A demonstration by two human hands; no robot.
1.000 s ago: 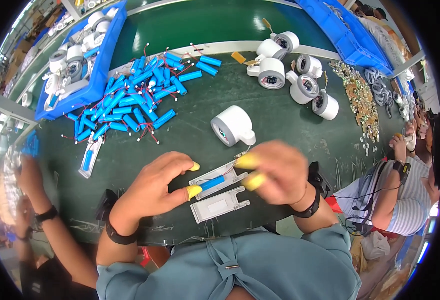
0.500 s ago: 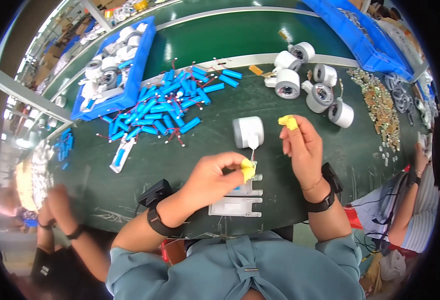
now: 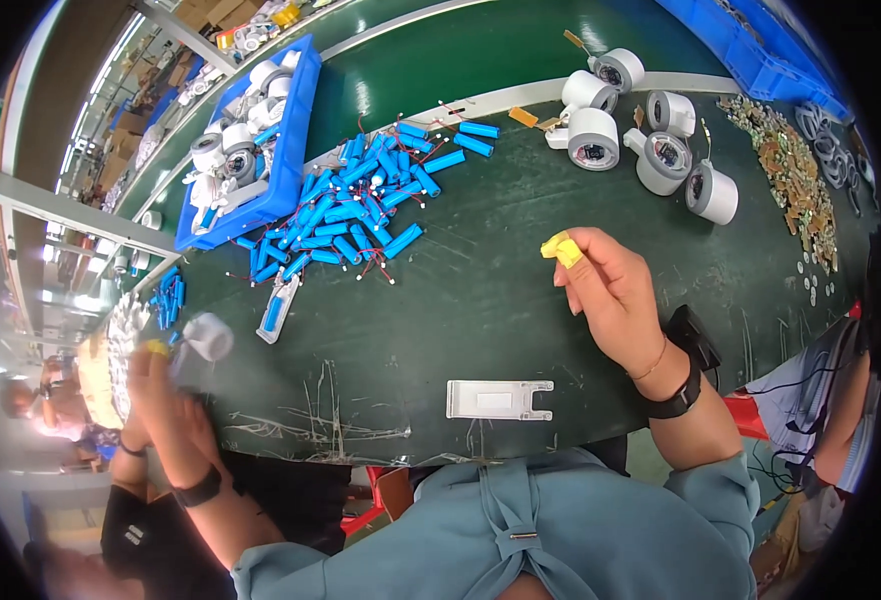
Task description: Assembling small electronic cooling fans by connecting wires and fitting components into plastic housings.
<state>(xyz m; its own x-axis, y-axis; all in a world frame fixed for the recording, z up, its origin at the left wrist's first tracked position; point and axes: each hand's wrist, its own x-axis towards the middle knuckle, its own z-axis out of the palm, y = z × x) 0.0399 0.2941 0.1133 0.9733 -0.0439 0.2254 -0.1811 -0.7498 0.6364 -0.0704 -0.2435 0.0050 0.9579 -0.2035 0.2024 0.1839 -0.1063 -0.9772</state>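
Note:
At the far left, my left hand [image 3: 165, 395], smeared by motion, has yellow on its fingertips. It appears closed on a white cylindrical housing [image 3: 207, 337], also blurred, which sits beside the fingers; the exact grip is not clear. My right hand [image 3: 615, 300] is raised over the right of the table, thumb and forefinger pinched together in yellow finger covers [image 3: 562, 248]. Nothing shows between them. Below and left of it, a clear-white rectangular plastic cover [image 3: 495, 400] with a notched end lies flat near the table's front edge.
Blue battery cells [image 3: 345, 205] with wires lie piled beside a blue crate [image 3: 295, 150] of white parts. Several white-and-grey round housings [image 3: 593, 140] stand at the back right, near a heap of small boards [image 3: 785, 170]. A co-worker's forearm [image 3: 132, 465] is close to my left hand.
My left hand has swung from the middle to the far left, and the white cylindrical housing has gone with it. One of two plastic covers has left the front. My right hand stays nearly in place.

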